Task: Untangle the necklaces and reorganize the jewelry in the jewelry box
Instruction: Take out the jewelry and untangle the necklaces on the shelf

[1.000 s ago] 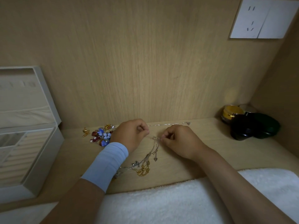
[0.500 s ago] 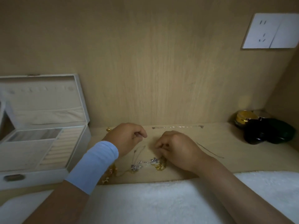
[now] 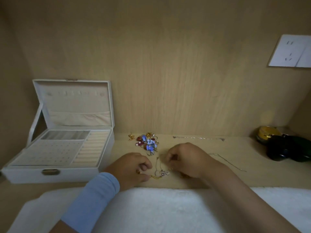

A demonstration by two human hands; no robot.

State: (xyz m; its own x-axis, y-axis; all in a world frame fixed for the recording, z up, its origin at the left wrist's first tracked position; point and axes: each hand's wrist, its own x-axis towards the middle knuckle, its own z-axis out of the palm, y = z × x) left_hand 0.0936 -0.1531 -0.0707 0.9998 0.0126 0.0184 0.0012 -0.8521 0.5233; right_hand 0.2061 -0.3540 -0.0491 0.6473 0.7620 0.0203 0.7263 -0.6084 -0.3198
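A knot of thin gold and silver necklaces (image 3: pixel 161 172) lies on the wooden shelf between my hands. My left hand (image 3: pixel 133 167), with a light blue wrist sleeve, pinches the gold end of the knot. My right hand (image 3: pixel 186 158) has curled fingers pinching chain on the other side. A white jewelry box (image 3: pixel 55 172) stands open at the left, its cream tray bare. A pile of blue, red and gold pieces (image 3: pixel 148 142) sits behind my hands. One silver chain (image 3: pixel 198 137) lies straight by the back wall, another chain (image 3: pixel 227 161) runs right of my right hand.
Dark round containers (image 3: pixel 286 148) and a yellow-lidded jar (image 3: pixel 265 133) crowd the right corner. A white fluffy towel (image 3: pixel 168 209) covers the front edge under my forearms. A wall socket (image 3: pixel 291 51) is at the upper right. Wooden walls close in behind and at the right.
Both hands have moved nearer to me with the tangle, uncovering the coloured pile. My view has swung left, bringing the whole open box into sight.
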